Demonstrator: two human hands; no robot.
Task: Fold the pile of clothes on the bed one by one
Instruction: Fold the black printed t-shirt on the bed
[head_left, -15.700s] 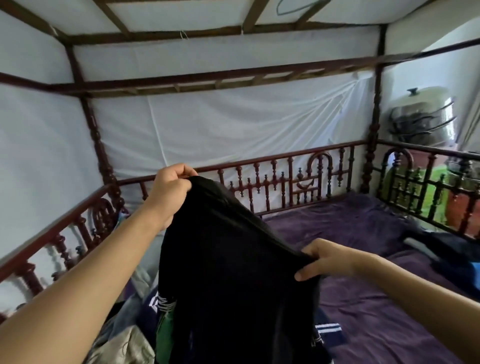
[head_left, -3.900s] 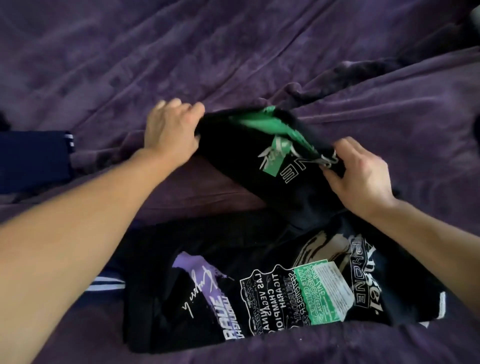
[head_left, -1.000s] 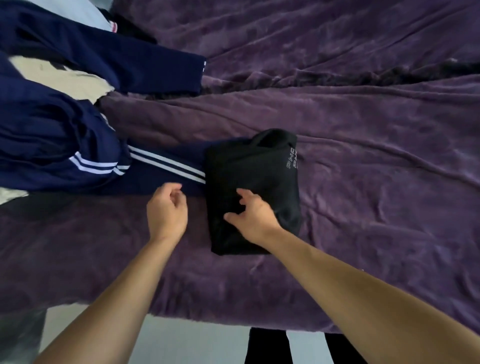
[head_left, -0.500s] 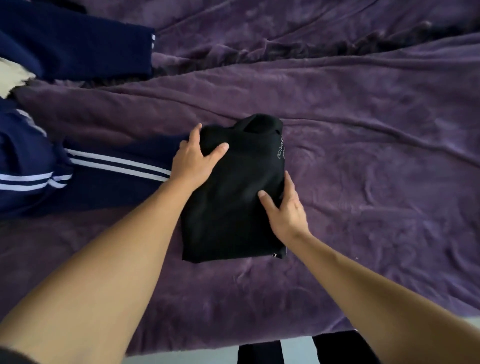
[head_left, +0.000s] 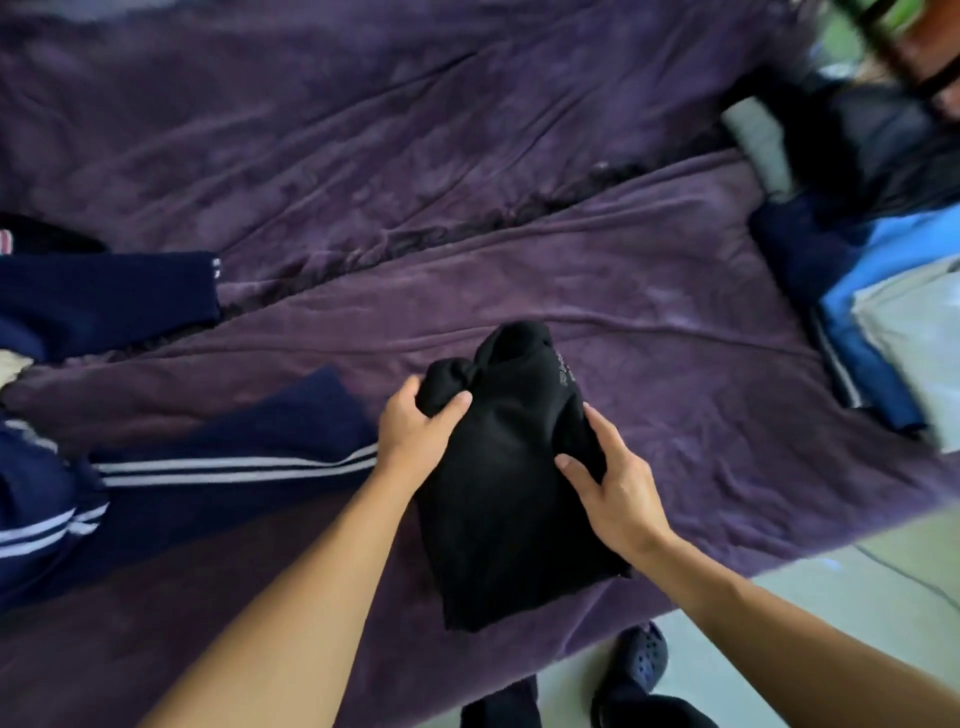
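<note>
Both hands are gripping the folded black shirt (head_left: 506, 483) between them, left hand (head_left: 415, 436) pinching its far corner, right hand (head_left: 613, 493) clasping its edge; the folded stack (head_left: 893, 332) is lying rightward, nearer the right hand.

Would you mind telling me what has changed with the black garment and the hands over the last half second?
The left hand has gone from resting flat on the folded black T-shirt to pinching its far left corner. The right hand has closed round the right edge, and the bundle now looks lifted and tilted towards the folded stack on the right. The navy striped garment still lies on the purple blanket.
</note>
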